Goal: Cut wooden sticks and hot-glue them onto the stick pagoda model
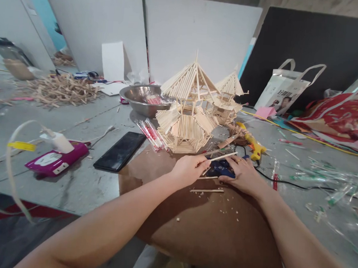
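Observation:
My left hand is closed, its fingers pinching a thin pale wooden stick. The stick points right, and its far end is close to the fingers of my right hand. That hand rests with fingers apart on or beside a dark blue object, whose kind I cannot make out. Another loose wooden stick lies on the brown board below my hands, among small chips. Just beyond my hands stands a pavilion model built from wooden sticks, with a pointed roof.
Behind the pavilion is a second model. A metal bowl, a stick pile, a phone and a purple power strip are leftward. A yellow glue gun, its black cord and plastic wrappers lie right.

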`<state>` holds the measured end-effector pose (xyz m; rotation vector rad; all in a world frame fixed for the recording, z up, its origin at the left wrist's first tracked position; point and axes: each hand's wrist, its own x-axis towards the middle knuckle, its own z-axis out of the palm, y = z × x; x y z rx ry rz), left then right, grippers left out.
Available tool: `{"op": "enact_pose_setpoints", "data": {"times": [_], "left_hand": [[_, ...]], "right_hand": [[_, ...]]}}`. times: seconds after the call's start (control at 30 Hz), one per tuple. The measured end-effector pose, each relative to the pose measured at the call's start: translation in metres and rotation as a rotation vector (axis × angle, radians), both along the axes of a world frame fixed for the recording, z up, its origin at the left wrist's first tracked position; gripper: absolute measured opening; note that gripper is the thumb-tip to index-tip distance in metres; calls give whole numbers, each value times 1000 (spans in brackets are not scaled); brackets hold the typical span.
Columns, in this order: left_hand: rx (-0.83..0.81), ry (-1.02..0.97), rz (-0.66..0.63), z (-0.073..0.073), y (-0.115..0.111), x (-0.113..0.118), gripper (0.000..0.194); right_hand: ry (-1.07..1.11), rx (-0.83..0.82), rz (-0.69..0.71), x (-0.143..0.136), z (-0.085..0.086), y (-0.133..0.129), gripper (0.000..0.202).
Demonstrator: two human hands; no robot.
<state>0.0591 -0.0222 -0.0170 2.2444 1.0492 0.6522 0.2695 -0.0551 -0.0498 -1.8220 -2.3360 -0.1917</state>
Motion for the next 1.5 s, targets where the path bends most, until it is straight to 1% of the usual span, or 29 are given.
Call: {"op": "enact_pose_setpoints", "data": {"times": [0.1, 0.17, 0.27, 0.3, 0.33, 0.4, 0.5, 0.57, 0.7, 0.8, 1.0, 1.2, 1.5], "left_hand": [[114, 120, 66, 1, -2, -1, 39], [147, 160, 70, 2, -3, -1, 39], [205, 203, 66, 1, -4, 0, 36], [231, 220, 66, 1, -4, 0, 35], [255, 240, 68, 0, -4, 1, 35], [284, 286, 69, -1, -6, 2, 36], [275, 354, 65, -1, -8, 3, 38], [264, 382, 35, -1, -9, 3, 37], [263, 388, -74, 0, -8, 0, 33], [282, 369, -150, 1, -7, -2, 32], [321, 393, -184, 3, -8, -3, 30], [351, 395, -216, 6, -7, -4, 29], [459, 487, -266, 4, -3, -6, 30]], "right_hand": [[92, 59, -7, -1, 2, 1, 53], [190, 186, -53, -3, 6, 1, 46], [275, 412, -119, -10, 13, -5, 43], [266, 450, -120, -14, 16, -8, 42], [236, 454, -107, -19, 18, -11, 40], [164, 417, -47, -31, 22, -17, 34], [86, 278, 75, -46, 22, -22, 29], [43, 185, 122, -50, 21, -23, 28], [-23, 76, 140, -47, 19, -24, 29], [-31, 8, 188, -42, 21, -26, 31], [35, -68, 226, -40, 25, -27, 32], [110, -116, 249, -40, 26, -27, 30], [184, -171, 262, -41, 26, -26, 32]]}}
